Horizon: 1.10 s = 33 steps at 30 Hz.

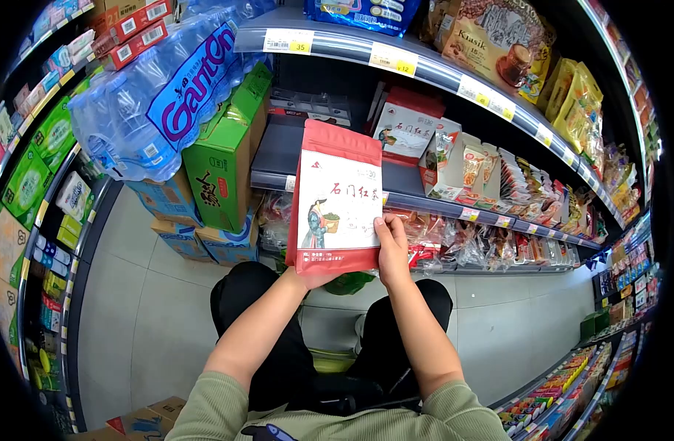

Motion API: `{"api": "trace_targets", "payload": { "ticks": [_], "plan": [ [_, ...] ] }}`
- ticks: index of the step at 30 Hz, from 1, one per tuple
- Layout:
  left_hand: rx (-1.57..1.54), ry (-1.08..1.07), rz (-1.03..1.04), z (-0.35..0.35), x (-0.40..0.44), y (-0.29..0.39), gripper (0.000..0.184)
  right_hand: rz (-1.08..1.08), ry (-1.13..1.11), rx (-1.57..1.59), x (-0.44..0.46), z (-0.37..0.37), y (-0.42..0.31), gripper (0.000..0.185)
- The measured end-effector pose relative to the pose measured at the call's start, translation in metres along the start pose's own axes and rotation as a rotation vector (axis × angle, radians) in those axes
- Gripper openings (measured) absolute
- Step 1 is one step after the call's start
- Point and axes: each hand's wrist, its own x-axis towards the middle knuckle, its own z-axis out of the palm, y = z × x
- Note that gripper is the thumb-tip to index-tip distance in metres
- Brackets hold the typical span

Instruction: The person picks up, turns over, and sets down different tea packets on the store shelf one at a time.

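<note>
A red and white pouch (341,198) with red Chinese characters and a drawn figure holding a basket is upright in front of me. Its lower edge rests on my left hand (311,278), whose fingers are mostly hidden beneath and behind the pouch. On the pouch's lower right edge, my right hand (393,246) grips with the thumb on the front. Behind the pouch, the middle shelf (272,165) holds a similar red and white package (408,126), standing to the right.
Shrink-wrapped water bottles (157,95) and a green carton (223,162) are stacked at the left. Bagged goods (491,44) sit on the upper shelf (337,50). Small packets (521,176) line the middle shelf's right part. Tiled floor (499,316) lies below.
</note>
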Motion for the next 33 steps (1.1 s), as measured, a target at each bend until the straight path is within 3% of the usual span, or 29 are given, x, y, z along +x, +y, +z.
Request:
{"api": "trace_targets", "payload": {
  "ticks": [1, 3, 5, 6, 8, 9, 11, 12, 14, 17, 18, 23, 25, 27, 30, 33],
  "plan": [
    [-0.27, 0.042, -0.056, -0.004, -0.003, 0.001, 0.045, 0.015, 0.0, 0.016, 0.0, 0.005, -0.001, 0.017],
    [-0.21, 0.078, -0.063, -0.001, 0.0, 0.009, 0.044, 0.045, -0.033, 0.127, 0.007, 0.007, -0.001, 0.011],
    [-0.581, 0.154, -0.107, 0.001, -0.002, 0.015, 0.045, 0.064, -0.055, 0.156, 0.01, 0.007, 0.009, 0.01],
    [-0.579, 0.153, -0.101, -0.005, 0.004, 0.011, 0.045, 0.061, -0.055, 0.205, 0.017, 0.004, 0.011, 0.012],
    [0.319, 0.153, -0.019, -0.009, 0.004, 0.006, 0.046, 0.068, -0.038, 0.267, 0.017, 0.005, 0.013, 0.013],
    [0.32, 0.159, -0.028, -0.008, 0.007, 0.007, 0.046, 0.077, -0.035, 0.273, 0.018, 0.003, 0.015, 0.013],
    [-0.576, 0.256, -0.1, -0.006, 0.016, 0.01, 0.048, 0.073, -0.016, 0.319, 0.019, -0.004, 0.019, 0.014],
    [-0.577, 0.263, -0.108, -0.017, 0.017, 0.002, 0.048, 0.078, -0.013, 0.344, 0.021, -0.007, 0.02, 0.014],
    [-0.428, 0.408, -0.124, -0.036, 0.02, -0.007, 0.05, 0.067, 0.01, 0.342, 0.024, -0.012, 0.019, 0.014],
    [-0.418, 0.443, -0.041, -0.025, 0.02, 0.007, 0.054, 0.047, 0.042, 0.328, 0.027, -0.018, 0.013, 0.014],
    [-0.352, 0.592, -0.071, -0.025, 0.019, 0.009, 0.058, 0.012, 0.041, 0.302, 0.029, -0.024, 0.016, 0.013],
    [-0.14, 0.577, -0.125, -0.03, 0.012, 0.011, 0.067, -0.061, 0.07, 0.217, 0.032, -0.033, 0.013, 0.013],
    [0.052, 0.626, -0.046, -0.023, 0.014, 0.011, 0.069, -0.061, 0.052, 0.239, 0.031, -0.038, 0.02, 0.014],
    [0.134, 0.627, -0.004, -0.02, 0.013, 0.009, 0.059, -0.054, 0.034, 0.233, 0.03, -0.038, 0.022, 0.014],
    [0.396, 0.704, 0.231, -0.024, 0.013, -0.001, 0.036, -0.046, 0.018, 0.223, 0.027, -0.038, 0.023, 0.015],
    [0.541, 0.701, 0.242, -0.029, 0.008, -0.006, 0.029, -0.042, 0.031, 0.247, 0.026, -0.035, 0.025, 0.015]
  ]
}}
